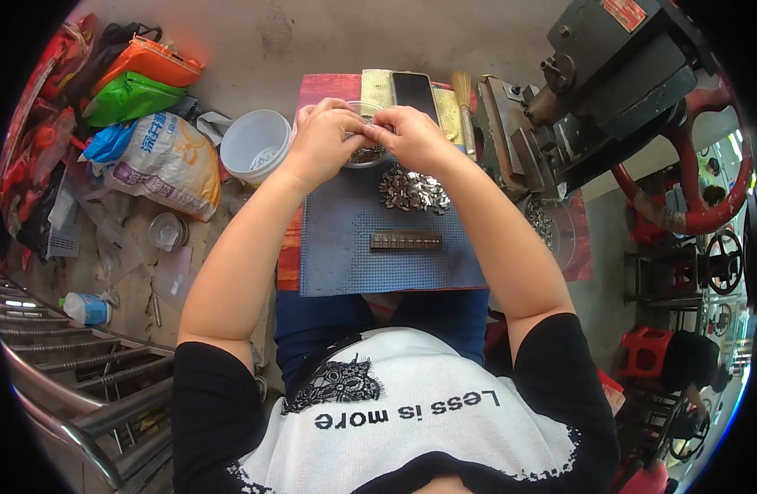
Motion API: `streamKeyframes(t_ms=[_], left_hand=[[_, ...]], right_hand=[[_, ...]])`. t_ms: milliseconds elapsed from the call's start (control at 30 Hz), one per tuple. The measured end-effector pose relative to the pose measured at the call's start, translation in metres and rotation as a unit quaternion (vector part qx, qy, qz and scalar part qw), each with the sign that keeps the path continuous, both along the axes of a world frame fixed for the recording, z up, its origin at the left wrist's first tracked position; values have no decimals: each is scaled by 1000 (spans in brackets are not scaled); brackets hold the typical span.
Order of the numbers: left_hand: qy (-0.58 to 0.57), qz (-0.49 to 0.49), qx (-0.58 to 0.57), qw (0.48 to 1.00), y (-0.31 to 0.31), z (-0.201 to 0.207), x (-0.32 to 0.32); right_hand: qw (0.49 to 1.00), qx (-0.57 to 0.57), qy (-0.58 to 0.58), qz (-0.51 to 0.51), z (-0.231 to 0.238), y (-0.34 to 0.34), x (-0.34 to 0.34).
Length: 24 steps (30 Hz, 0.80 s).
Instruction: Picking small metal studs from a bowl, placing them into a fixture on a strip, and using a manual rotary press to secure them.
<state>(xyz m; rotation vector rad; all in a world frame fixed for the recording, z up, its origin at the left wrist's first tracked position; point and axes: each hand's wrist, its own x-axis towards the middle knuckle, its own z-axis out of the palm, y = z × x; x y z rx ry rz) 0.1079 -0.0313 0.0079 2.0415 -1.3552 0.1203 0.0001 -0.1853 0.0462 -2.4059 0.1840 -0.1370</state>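
Blue mat [333, 267]; tub [364, 165] of metal pieces [365, 155] beneath hands [322, 142]

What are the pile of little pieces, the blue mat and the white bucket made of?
Little pieces: probably metal, silvery grey, with bright glints on some.
Blue mat: perhaps rubber or soft plastic; it looks mostly dull, with a fine bumpy grid.
White bucket: most likely plastic, smooth, with a thin rounded rim and slightly see-through-looking wall.
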Motion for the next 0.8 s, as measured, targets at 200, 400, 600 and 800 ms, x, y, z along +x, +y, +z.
streamKeyframes(t_ms=[200,400,600,800], left_hand=[[159,-82,-34,983,1,-4,11],[189,-41,-68,979,4,-6,16],[193,-33,-121,973,6,3,6],[180,2,-120,976,5,-6,9]], right_hand=[[979,-126,-151,59,-21,-8,11],[988,-69,-133,20,-11,-2,12],[981,183,-18,-61,-13,-7,21],[961,255,-65,-91,-9,3,16]])
